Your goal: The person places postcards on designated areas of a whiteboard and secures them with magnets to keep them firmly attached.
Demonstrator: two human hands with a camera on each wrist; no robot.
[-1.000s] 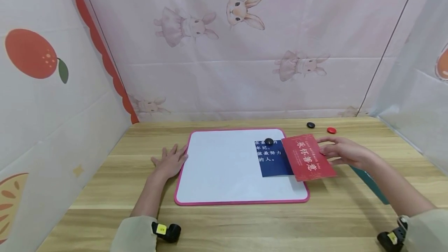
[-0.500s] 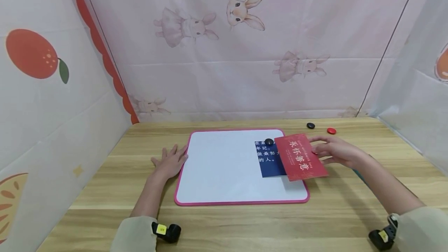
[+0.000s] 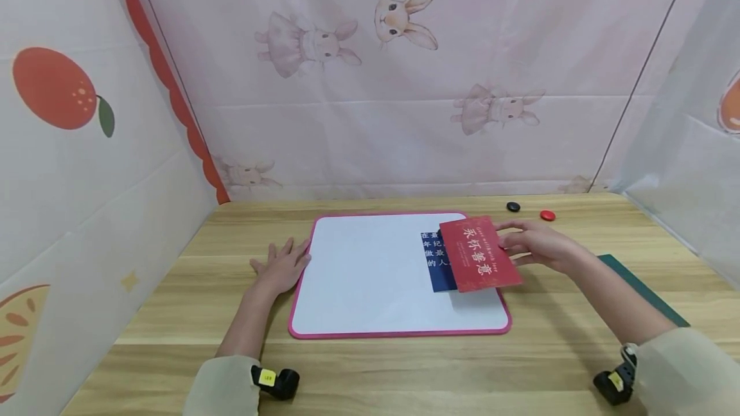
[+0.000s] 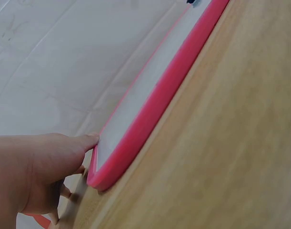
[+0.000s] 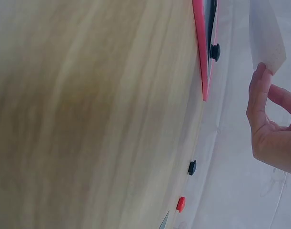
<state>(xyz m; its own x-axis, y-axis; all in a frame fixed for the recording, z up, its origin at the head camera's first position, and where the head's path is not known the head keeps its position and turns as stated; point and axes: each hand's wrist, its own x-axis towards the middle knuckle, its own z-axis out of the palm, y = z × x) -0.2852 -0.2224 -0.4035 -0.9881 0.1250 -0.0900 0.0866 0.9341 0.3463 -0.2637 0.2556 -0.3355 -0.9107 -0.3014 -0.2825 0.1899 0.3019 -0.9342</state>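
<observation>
The right hand is pinching a red card by its right edge, thumb and fingers closed on it, and is holding it tilted just above the right side of the whiteboard, where it is overlapping a blue card that is lying flat on the white surface. In the right wrist view the same hand is showing with its thumb pressing against the pale underside of the card, which is hanging clear of the board's pink rim; a black magnet is sitting on the board beside that rim, though the head view is hiding it behind the red card. The left hand is lying flat on the wooden table with straight, spread fingers, gripping nothing, its fingertips touching the board's left edge; the left wrist view is showing the fingers resting against the pink frame at a corner. Beyond the right hand, near the back wall, a loose black magnet and a red magnet are lying close together on the table, well apart from the board. A dark green card is lying on the table beside the right forearm. The board is holding only the blue card and the magnet on it.
</observation>
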